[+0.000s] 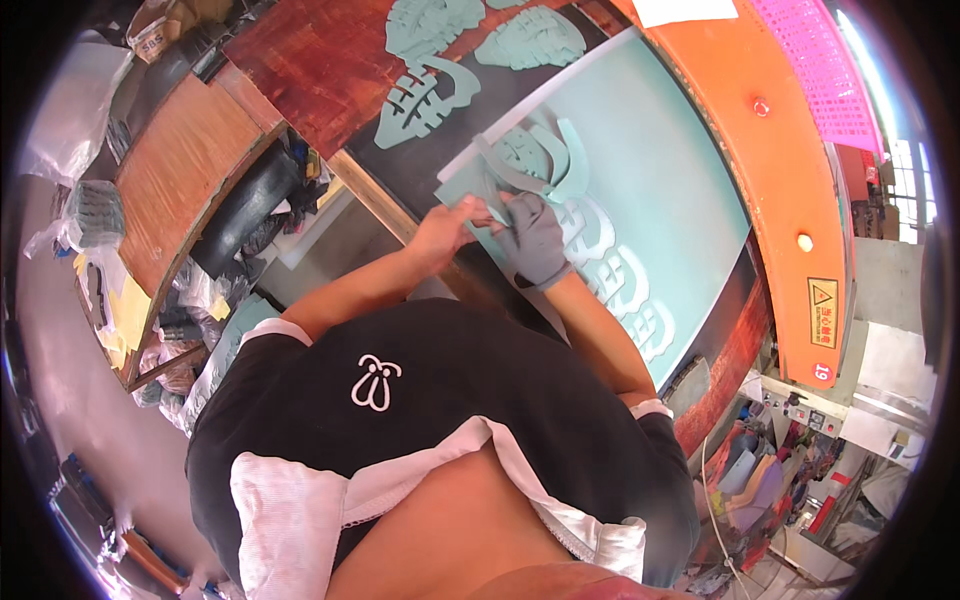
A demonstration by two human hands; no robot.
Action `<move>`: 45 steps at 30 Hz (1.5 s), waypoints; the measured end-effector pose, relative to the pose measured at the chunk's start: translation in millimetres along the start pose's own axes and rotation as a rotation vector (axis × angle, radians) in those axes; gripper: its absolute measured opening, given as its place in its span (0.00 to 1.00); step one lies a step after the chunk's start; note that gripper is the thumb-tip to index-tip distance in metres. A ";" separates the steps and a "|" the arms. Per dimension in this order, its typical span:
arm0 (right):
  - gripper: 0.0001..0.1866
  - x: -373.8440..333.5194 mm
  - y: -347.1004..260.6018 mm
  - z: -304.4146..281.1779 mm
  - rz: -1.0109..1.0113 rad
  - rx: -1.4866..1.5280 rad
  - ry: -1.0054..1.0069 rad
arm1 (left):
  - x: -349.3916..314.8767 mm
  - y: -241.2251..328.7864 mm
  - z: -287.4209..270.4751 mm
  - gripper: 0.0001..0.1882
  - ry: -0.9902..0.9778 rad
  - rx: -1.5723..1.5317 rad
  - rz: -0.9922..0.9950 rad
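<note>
A large pale green sheet (680, 190), perhaps foam, lies on the worktable with several curved, slotted shapes cut in a row along its near edge. At its left corner my bare left hand (445, 235) pinches the sheet's edge strip. Close beside it, my right hand (537, 240), in a grey glove, has its fingers curled on a green cut piece (522, 155) that is partly raised from the sheet. Blur and the glove hide exactly where those fingers grip. Beyond my hands, loose cut pieces (425, 105) of the same green lie on the table in a loose pile.
An orange machine beam (770, 200) with buttons and a warning label spans the far right side. Behind it is a pink basket (815, 60). At left stands a wooden board (185, 170) over a cluttered shelf with plastic bags. Coloured scraps (755, 480) fill the lower right.
</note>
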State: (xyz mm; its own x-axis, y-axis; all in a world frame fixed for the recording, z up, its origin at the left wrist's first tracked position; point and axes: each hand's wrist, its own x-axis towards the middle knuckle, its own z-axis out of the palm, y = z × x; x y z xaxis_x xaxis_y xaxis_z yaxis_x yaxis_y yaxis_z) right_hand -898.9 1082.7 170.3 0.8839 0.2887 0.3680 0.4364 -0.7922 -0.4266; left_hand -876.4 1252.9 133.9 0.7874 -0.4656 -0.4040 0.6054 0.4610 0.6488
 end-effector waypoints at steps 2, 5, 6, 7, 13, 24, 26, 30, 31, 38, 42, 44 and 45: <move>0.19 15.5 11.7 -6.1 0.152 -0.021 0.065 | 0.5 5.3 0.2 0.23 -0.126 0.065 0.063; 0.19 39.6 35.1 -25.8 0.553 0.078 0.252 | -0.6 14.2 -7.7 0.21 -0.057 0.307 -0.006; 0.19 52.6 56.0 -44.0 0.624 0.255 0.368 | -1.8 15.9 -11.1 0.21 -0.044 0.369 -0.030; 0.20 64.5 78.5 -61.9 0.721 0.413 0.509 | -2.4 16.8 -13.3 0.20 -0.052 0.292 -0.079; 0.14 105.6 224.1 -143.7 0.988 0.678 0.816 | -10.7 19.2 -14.2 0.21 -0.248 0.526 0.146; 0.17 170.7 200.0 -215.8 0.667 0.681 0.584 | -17.6 36.7 -22.4 0.20 -0.096 0.333 -0.305; 0.18 187.4 169.0 -208.2 0.580 0.685 0.510 | -14.8 48.1 -31.1 0.21 -0.072 0.297 -0.308; 0.20 234.7 128.9 -180.4 0.705 0.965 0.396 | 17.8 67.3 -45.2 0.24 -0.097 0.452 -0.209; 0.20 239.5 120.5 -169.2 0.661 1.105 0.386 | 26.2 67.4 -44.9 0.25 -0.018 0.712 0.028; 0.21 268.9 67.5 -140.4 0.478 0.964 0.371 | 79.3 79.8 2.0 0.28 0.109 1.663 0.940; 0.23 276.7 55.7 -149.4 0.354 0.307 0.325 | 81.6 65.5 41.2 0.14 -0.558 2.037 0.591; 0.19 277.1 48.0 -135.3 0.413 0.128 0.333 | 69.6 33.6 50.8 0.10 -0.616 1.758 0.997; 0.21 270.3 42.2 -110.2 0.238 0.151 0.411 | 66.4 19.8 50.2 0.08 -0.616 1.558 1.156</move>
State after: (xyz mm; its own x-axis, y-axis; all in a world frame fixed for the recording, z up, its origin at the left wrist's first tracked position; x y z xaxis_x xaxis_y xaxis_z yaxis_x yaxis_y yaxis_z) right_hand -660.1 1068.0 342.9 0.8357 -0.1506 0.5282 0.2771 -0.7146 -0.6423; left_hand -817.9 1193.1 152.3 0.3154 -0.7869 0.5304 -0.9054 -0.0822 0.4166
